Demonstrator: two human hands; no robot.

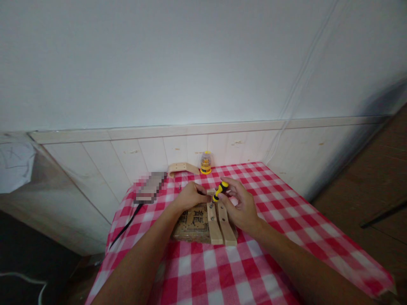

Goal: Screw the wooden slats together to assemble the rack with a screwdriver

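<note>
Evidently, the yellow-and-black screwdriver (220, 191) is slanted over the nearer-left of two bent wooden strips, its shaft pointing down to the screw holes in that left strip (215, 231). The right strip (229, 231) lies just beside it, and both rest on a brown block (192, 224) printed with dark characters. The fingers of the right hand (243, 205) are clamped on the screwdriver's handle. The left hand (190, 196) reaches over the block to the left strip's far end; whether its fingers pinch anything I cannot tell. Beyond, a clear bit container (206, 163) with yellow cap and base stands upright beside another bent wooden piece (183, 167). Farther left, a pixelated flat object (151, 188) lies with a black strap (125, 228) trailing from it. A red-and-white checked cloth (190, 275) covers the tabletop, which meets a pale panelled wall (152, 154).
</note>
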